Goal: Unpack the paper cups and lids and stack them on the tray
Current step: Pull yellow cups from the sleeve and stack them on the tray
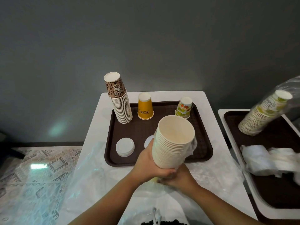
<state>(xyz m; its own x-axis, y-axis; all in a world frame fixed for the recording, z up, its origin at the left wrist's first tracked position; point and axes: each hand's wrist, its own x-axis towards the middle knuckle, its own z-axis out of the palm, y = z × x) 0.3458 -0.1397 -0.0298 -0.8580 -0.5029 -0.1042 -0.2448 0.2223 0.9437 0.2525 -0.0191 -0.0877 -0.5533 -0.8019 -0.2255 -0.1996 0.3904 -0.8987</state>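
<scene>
Both hands wrapped round one cup stack (174, 140), mouth up, tilted, above the near edge of the tray (203, 143). Left hand (146, 166) curled about the stack's lower left side; right hand (180, 177) gripping its base from below, fingers buried in clear wrap (192, 146) peeled down the right side. Stack cream, matt paper, rolled rims packed in close ridges, inside plain.

Behind, on the tray, upside down: tall leopard stack (119, 99) at the far left, yellow cup (145, 106) in the middle, fruit cup (184, 108) at the far right. Near left of the tray, low lid stack (125, 146), white, round; another lid (148, 141) partly hidden behind the left hand. Tray dark brown, pebbled plastic, rounded corners, raised lip, on a white worktop (209, 103).

Loose clear bags (90, 172) crumpled across the near worktop, glossy. To the right, a second tray (276, 184) bearing a leaning wrapped stack (263, 114) and a sleeve of lids (263, 159), blurred. Patterned floor (32, 176) at left; grey wall (146, 38) beyond.
</scene>
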